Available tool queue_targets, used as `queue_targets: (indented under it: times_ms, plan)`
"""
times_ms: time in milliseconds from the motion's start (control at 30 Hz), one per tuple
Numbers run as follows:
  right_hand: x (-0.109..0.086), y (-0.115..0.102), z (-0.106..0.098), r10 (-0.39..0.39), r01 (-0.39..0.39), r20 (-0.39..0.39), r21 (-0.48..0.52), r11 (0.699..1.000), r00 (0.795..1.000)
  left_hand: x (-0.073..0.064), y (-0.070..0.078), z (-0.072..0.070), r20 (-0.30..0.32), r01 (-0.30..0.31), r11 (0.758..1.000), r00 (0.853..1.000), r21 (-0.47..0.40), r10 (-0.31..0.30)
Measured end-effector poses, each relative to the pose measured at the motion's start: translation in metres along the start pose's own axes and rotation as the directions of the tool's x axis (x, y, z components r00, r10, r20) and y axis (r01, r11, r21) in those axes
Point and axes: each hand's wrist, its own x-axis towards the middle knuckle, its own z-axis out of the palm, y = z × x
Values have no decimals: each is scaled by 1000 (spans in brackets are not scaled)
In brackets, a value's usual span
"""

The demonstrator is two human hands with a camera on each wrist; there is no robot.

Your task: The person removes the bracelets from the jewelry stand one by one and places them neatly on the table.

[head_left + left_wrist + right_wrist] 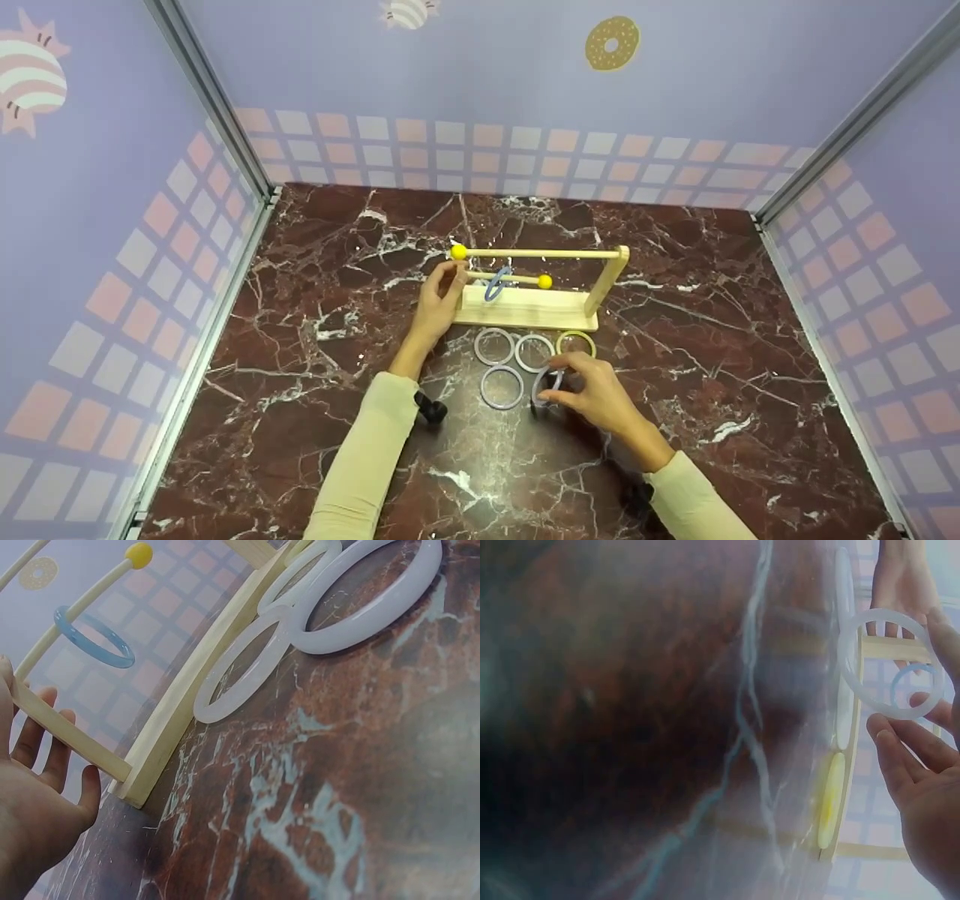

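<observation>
My left hand [437,306] grips the left upright [71,736] of a wooden ring stand [525,309], fingers behind the post. A translucent blue ring [97,652] hangs on the stand's lower rod, which ends in a yellow ball [545,282]. In front of the stand, my right hand [598,390] pinches a pale, whitish ring [889,712] between thumb and fingers. The ring is tilted up on edge; whether it touches the table cannot be seen. Around it lie several rings: a yellow ring [593,346] and pale ones, including a lilac-white ring [502,407].
The upper rod [540,254] runs leftward from the right upright [606,281] to another yellow ball [458,252]. Everything stands on a dark red marbled tabletop [300,420]. Patterned panels [487,75] enclose the table at the back and both sides.
</observation>
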Motion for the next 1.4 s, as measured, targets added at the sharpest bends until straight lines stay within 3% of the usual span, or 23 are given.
queue_targets:
  times_ms: [267,633,1067,1400]
  plan:
    - [0,1,0,-43,43,5,-29,999,999,1,-1,1,-24,-18,1000,1000,-2,17]
    - [-3,3,-2,-13,16,35,-74,997,999,-1,2,1,0,3,999,1000,-33,-3]
    - [-7,4,2,-8,15,66,-116,993,998,0,3,1,15,2,1000,1000,2,-2]
    - [-10,5,6,-106,114,57,-169,979,993,-1,1,0,-5,2,1000,1000,-5,-2]
